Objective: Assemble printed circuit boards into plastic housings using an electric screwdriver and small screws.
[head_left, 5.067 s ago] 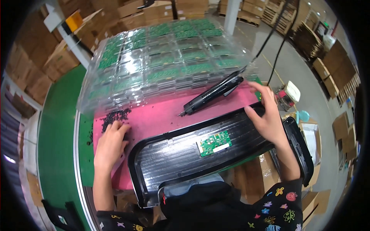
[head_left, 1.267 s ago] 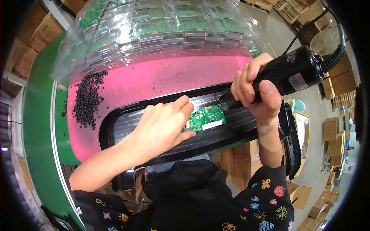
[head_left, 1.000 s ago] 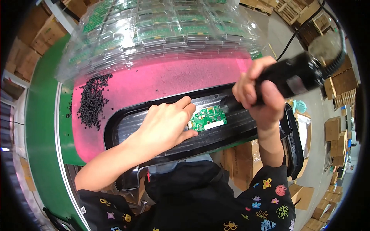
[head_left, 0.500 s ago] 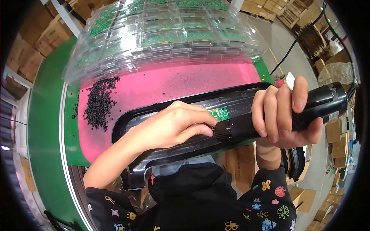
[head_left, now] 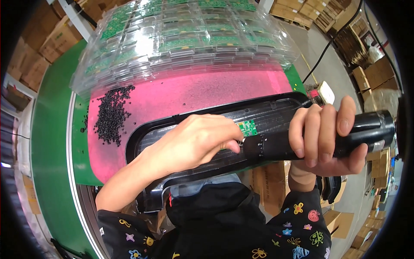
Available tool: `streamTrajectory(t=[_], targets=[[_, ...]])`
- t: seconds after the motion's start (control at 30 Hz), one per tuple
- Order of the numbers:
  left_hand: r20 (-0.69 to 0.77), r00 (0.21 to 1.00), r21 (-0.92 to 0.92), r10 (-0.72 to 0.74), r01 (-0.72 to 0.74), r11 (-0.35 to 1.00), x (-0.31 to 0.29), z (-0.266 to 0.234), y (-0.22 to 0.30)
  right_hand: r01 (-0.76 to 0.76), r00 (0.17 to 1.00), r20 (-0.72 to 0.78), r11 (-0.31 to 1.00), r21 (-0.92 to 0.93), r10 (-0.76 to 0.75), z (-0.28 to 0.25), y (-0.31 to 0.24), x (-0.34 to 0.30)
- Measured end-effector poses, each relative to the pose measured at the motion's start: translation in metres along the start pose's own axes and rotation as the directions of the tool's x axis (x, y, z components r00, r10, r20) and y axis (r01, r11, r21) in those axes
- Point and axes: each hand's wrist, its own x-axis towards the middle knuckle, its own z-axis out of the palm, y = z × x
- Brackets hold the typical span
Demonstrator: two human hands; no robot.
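Note:
My right hand (head_left: 323, 134) is wrapped round a black electric screwdriver (head_left: 274, 146), which lies nearly level and points left. Close to its tip, my left hand (head_left: 205, 137) is closed in a pinch of thumb and forefinger; whatever is between them is hidden. A short bright bit of metal shows at the tip, beside those fingers. Beneath both hands is a long black plastic housing (head_left: 207, 111) with rounded corners and a raised rim. A small green circuit board (head_left: 248, 127) sits inside it, partly covered by my left hand and the screwdriver.
Small black screws (head_left: 111, 116) lie heaped on the pink mat (head_left: 151, 97) at the left. Stacked clear plastic trays (head_left: 181, 52) of green boards stand at the back. A dark cable (head_left: 324, 56) hangs at the right. Cardboard boxes (head_left: 274, 183) are below the bench edge.
The screwdriver and my right hand have shifted right and slightly down. My left hand has tilted a little, and the bright metal at the screwdriver's tip now shows.

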Motion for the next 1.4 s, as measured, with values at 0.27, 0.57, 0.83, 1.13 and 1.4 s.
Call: streamTrajectory(t=[0.27,0.57,0.83,1.13,1.4], targets=[[-0.193,0.964,-0.078,-0.181,0.168,0.983,-0.002,-0.002,-0.002,0.175,0.983,-0.034,0.981,-0.077,-0.178,0.003,-0.009,0.0],[-0.161,0.975,-0.097,-0.152,0.138,0.986,-0.004,0.003,-0.009,0.228,0.973,-0.026,0.97,-0.08,-0.231,0.009,-0.005,0.002],[-0.201,0.967,-0.139,-0.159,0.132,0.981,0.001,0.001,-0.003,0.244,0.969,-0.005,0.962,-0.127,-0.247,0.007,-0.004,-0.002],[-0.22,0.959,-0.149,-0.177,0.147,0.978,-0.002,0.0,-0.004,0.281,0.959,-0.003,0.955,-0.092,-0.283,0.009,-0.007,0.001],[-0.145,0.943,-0.299,-0.3,0.247,0.922,-0.002,0.002,-0.003,0.293,0.955,-0.021,0.95,-0.105,-0.297,0.014,-0.004,0.001]])
